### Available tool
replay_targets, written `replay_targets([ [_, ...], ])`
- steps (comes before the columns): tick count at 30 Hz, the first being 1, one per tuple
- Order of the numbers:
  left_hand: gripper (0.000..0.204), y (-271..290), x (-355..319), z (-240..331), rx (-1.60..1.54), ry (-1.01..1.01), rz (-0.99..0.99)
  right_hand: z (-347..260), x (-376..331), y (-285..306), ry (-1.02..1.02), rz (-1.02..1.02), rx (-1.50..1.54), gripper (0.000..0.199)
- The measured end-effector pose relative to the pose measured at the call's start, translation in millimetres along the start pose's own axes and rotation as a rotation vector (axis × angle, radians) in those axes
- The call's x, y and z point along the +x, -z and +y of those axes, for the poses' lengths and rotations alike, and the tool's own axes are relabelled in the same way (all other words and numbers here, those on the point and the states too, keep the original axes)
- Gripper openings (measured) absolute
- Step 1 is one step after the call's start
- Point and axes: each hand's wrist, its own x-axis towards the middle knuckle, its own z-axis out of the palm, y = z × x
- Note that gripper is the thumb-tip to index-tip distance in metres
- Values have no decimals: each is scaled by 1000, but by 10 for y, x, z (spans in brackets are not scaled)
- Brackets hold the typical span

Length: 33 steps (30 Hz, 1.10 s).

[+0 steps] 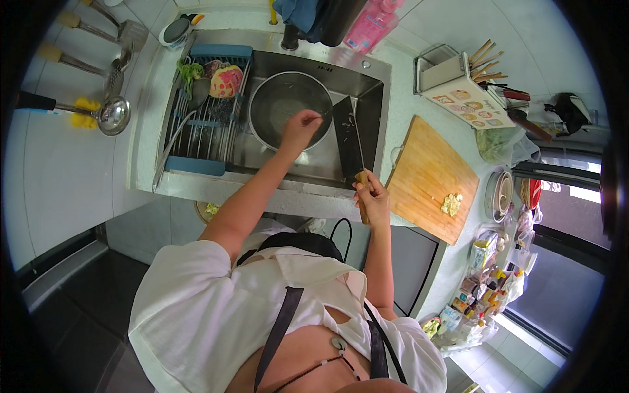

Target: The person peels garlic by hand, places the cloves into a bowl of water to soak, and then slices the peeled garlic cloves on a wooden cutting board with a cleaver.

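Note:
My right hand (373,198) is wrapped round the wooden handle of a kitchen cleaver (347,141). Its broad dark blade points away from me over the right part of the steel sink (373,108), with small pale bits stuck to it. Above a round metal basin (257,112) in the sink hovers my left hand (301,130), fingers curled together, close to the blade but apart from it. Whether anything small is between those fingers is hidden. To the right lies a wooden cutting board (429,173) bearing a small pile of chopped pale pieces, perhaps garlic (451,204).
A drain rack (208,165) over the sink's left side holds a ladle, greens and a reddish-pink lump. Utensils hang on the left wall. Behind the sink stand a faucet (290,38) and a pink bottle (373,27). A chopstick holder (465,98), plates and seasonings line the right counter.

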Motion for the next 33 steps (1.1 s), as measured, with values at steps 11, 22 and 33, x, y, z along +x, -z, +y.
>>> replay_targets([
  [11,22,-365,26,233,189,-208,-104,-89,-176,-131,407,185,-529,42],
  [22,12,-334,61,99,244,-248,-50,43,-146,-109,366,175,-444,40],
  [33,11,407,331,-470,311,45,78,52,33,-90,-69,71,349,38],
])
